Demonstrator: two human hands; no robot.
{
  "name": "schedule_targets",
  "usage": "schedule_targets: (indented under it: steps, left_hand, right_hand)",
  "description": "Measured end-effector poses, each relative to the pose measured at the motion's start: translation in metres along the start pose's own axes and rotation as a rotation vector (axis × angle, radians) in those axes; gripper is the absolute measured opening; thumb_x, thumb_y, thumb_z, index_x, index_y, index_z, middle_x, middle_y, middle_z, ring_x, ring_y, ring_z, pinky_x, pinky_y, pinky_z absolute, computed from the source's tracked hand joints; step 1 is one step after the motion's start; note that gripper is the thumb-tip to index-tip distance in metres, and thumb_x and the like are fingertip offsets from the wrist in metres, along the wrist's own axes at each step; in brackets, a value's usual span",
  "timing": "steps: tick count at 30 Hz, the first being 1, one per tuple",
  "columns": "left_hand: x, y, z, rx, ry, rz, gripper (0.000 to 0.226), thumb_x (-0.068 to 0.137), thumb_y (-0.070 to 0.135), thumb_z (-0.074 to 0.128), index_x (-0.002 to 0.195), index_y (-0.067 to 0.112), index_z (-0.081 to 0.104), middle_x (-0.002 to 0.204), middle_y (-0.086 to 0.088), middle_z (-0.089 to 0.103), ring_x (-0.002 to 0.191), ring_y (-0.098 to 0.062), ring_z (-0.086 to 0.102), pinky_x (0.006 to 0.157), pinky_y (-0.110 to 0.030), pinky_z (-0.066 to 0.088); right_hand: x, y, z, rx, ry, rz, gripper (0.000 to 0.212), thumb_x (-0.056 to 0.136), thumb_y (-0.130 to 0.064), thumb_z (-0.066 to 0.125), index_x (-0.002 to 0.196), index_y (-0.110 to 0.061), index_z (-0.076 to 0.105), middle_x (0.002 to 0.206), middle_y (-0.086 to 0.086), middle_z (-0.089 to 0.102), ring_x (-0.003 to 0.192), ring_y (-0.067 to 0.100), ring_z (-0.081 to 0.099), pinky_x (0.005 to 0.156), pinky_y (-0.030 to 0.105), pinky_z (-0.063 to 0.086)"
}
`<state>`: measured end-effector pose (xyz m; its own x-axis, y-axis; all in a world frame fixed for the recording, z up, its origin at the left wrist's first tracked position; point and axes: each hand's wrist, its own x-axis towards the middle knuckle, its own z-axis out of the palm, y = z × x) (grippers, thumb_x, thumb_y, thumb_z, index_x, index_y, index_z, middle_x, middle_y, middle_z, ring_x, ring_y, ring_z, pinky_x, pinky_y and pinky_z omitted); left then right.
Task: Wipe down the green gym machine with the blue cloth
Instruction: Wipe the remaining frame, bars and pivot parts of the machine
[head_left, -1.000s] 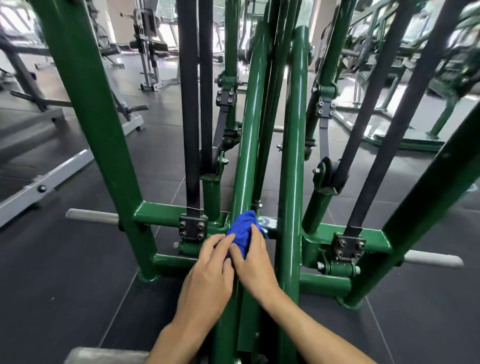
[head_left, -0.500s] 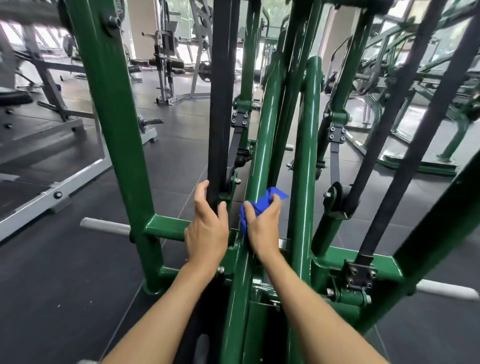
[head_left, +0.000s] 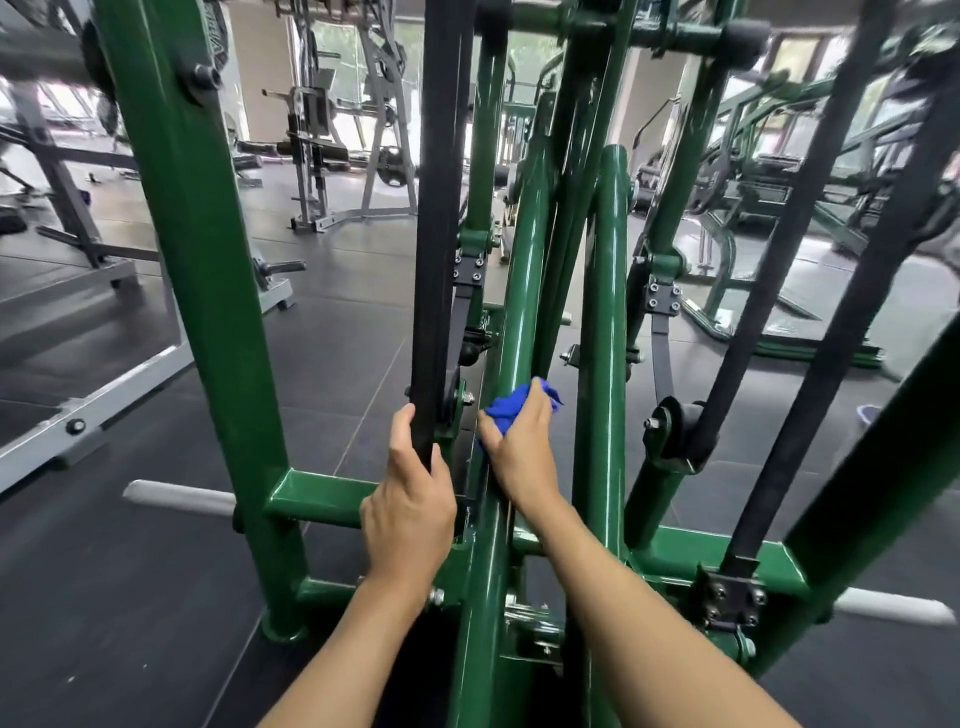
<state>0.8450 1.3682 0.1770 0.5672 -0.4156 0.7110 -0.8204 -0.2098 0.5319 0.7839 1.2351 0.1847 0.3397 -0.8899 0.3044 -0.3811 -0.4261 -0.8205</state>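
Observation:
The green gym machine (head_left: 202, 291) fills the view, with thick painted posts, round centre tubes and black straps. My right hand (head_left: 519, 447) is closed on the bunched blue cloth (head_left: 511, 405) and presses it against the left centre tube (head_left: 524, 291), about halfway up the visible tube. My left hand (head_left: 410, 509) grips a black vertical strap (head_left: 434, 249) just left of that tube, fingers wrapped around it. Most of the cloth is hidden under my right palm.
A second green tube (head_left: 605, 322) rises close on the right of the cloth. Grey pegs (head_left: 179, 496) stick out at the base on both sides. Grey racks (head_left: 322, 156) and other green machines (head_left: 769, 197) stand behind on dark floor tiles.
My right hand has slid the cloth up the centre tube from the base joint. My left hand left the cloth and took hold of the black strap. The view has tilted upward.

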Motion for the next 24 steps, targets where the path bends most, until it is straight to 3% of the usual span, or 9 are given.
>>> schedule_targets:
  steps: [4, 8, 11, 14, 17, 20, 24]
  left_hand:
    - [0.000, -0.002, 0.001, 0.001, -0.016, 0.011, 0.063, 0.092, 0.009, 0.070, 0.144, 0.004, 0.036, 0.062, -0.009, 0.063, 0.041, -0.034, 0.060, 0.042, -0.029, 0.033]
    - [0.001, -0.003, 0.005, 0.000, -0.014, 0.005, 0.059, 0.093, 0.010, 0.067, 0.143, 0.003, 0.036, 0.057, -0.002, 0.055, 0.039, -0.031, 0.058, 0.040, -0.028, 0.032]
    - [0.000, -0.004, 0.005, -0.017, -0.025, -0.008, 0.058, 0.095, 0.012, 0.064, 0.144, 0.003, 0.035, 0.056, 0.001, 0.053, 0.039, -0.030, 0.057, 0.043, -0.028, 0.033]
    - [-0.001, -0.005, 0.001, -0.049, -0.066, 0.002, 0.059, 0.092, 0.013, 0.064, 0.143, 0.002, 0.037, 0.054, 0.011, 0.040, 0.034, -0.027, 0.052, 0.041, -0.028, 0.033]
    - [0.001, -0.005, 0.004, -0.006, -0.090, 0.016, 0.059, 0.090, 0.012, 0.066, 0.141, -0.002, 0.042, 0.054, 0.008, 0.040, 0.033, -0.029, 0.053, 0.035, -0.031, 0.036]
    - [0.000, -0.005, 0.005, 0.005, -0.066, -0.012, 0.059, 0.091, 0.011, 0.066, 0.142, 0.000, 0.039, 0.050, -0.002, 0.051, 0.035, -0.032, 0.055, 0.034, -0.034, 0.038]
    - [-0.001, -0.004, 0.004, -0.033, -0.056, -0.038, 0.064, 0.092, 0.008, 0.067, 0.146, 0.006, 0.032, 0.060, -0.013, 0.065, 0.042, -0.038, 0.060, 0.038, -0.040, 0.044]
  right_hand:
    - [0.057, -0.024, -0.005, 0.000, 0.071, -0.003, 0.084, 0.102, -0.030, 0.059, 0.162, -0.002, 0.008, 0.167, 0.013, 0.016, 0.142, 0.029, 0.034, 0.103, 0.032, 0.033]
    - [0.115, -0.049, -0.015, 0.018, 0.111, 0.011, 0.081, 0.096, -0.026, 0.064, 0.156, 0.000, 0.016, 0.150, 0.019, 0.040, 0.115, 0.035, 0.053, 0.093, 0.040, 0.045]
    - [0.155, -0.068, -0.025, 0.055, 0.125, 0.032, 0.061, 0.090, -0.022, 0.069, 0.132, -0.006, 0.027, 0.126, 0.019, 0.055, 0.097, 0.034, 0.059, 0.076, 0.037, 0.044]
    - [0.176, -0.071, -0.026, 0.119, 0.144, 0.085, 0.059, 0.084, -0.028, 0.072, 0.121, -0.007, 0.030, 0.119, 0.018, 0.060, 0.097, 0.034, 0.061, 0.077, 0.038, 0.049]
    - [0.158, -0.056, -0.014, 0.111, 0.147, 0.135, 0.066, 0.082, -0.038, 0.072, 0.127, -0.006, 0.037, 0.125, 0.017, 0.058, 0.105, 0.038, 0.062, 0.089, 0.050, 0.054]
    - [0.113, -0.037, -0.008, 0.092, 0.137, 0.169, 0.060, 0.086, -0.040, 0.070, 0.125, -0.008, 0.039, 0.124, 0.016, 0.057, 0.105, 0.037, 0.060, 0.089, 0.048, 0.053]
    - [0.041, -0.010, 0.001, 0.140, 0.071, 0.186, 0.046, 0.091, -0.040, 0.065, 0.118, -0.019, 0.034, 0.124, 0.011, 0.053, 0.102, 0.032, 0.058, 0.091, 0.048, 0.052]
